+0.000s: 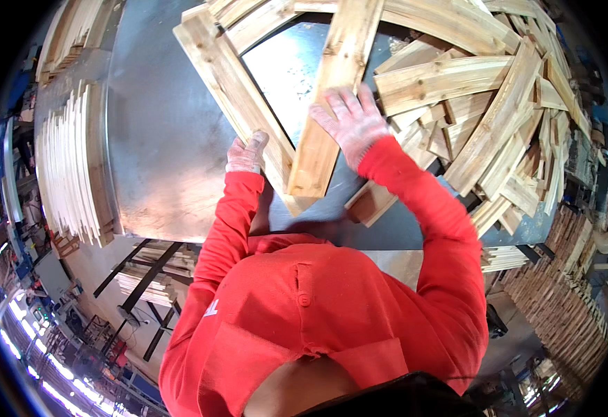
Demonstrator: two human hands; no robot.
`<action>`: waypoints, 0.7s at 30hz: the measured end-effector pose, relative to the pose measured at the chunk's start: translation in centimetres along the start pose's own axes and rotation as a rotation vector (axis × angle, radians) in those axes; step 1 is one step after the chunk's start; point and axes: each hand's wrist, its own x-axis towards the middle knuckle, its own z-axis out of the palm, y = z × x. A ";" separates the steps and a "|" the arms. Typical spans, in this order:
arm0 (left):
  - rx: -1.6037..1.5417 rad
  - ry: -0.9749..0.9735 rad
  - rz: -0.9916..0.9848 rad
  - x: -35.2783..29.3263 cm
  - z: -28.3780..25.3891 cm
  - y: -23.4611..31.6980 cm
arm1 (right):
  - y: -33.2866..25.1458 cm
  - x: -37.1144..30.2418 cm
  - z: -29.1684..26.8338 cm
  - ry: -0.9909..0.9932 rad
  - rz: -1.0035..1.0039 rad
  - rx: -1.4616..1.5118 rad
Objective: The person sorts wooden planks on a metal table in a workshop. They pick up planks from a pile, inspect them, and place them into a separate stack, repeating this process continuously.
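Under right hand (354,126), knotty board (340,69).

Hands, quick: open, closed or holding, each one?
Left hand: closed on the edge of the left front plank.
Right hand: open, fingers spread, touching the right front plank.

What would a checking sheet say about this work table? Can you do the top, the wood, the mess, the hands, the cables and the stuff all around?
Surface: shiny grey metal table, with bare patches showing.
Wood in use: left plank and right plank slant together in a V, their near ends meeting.
Clutter: jumbled pile of boards on the right; tidier stack of boards on the far left.
Hands: left hand grips the left plank's edge; right hand lies on the right plank, fingers spread.
Cables: nothing seen for sure; the picture's rim is too small to tell.
Surroundings: big woodpile at lower right; black frame at lower left.
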 end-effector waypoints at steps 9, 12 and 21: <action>0.063 -0.001 -0.100 -2.1 -6.7 -1.4 | -12.0 -0.7 10.4 0.362 0.976 1.633; 0.076 -0.073 -0.048 -1.9 -7.4 -1.7 | -10.0 0.2 10.1 0.281 0.872 2.027; 0.102 -0.138 0.019 0.1 -8.0 0.7 | -11.5 -3.9 12.0 0.417 0.634 2.094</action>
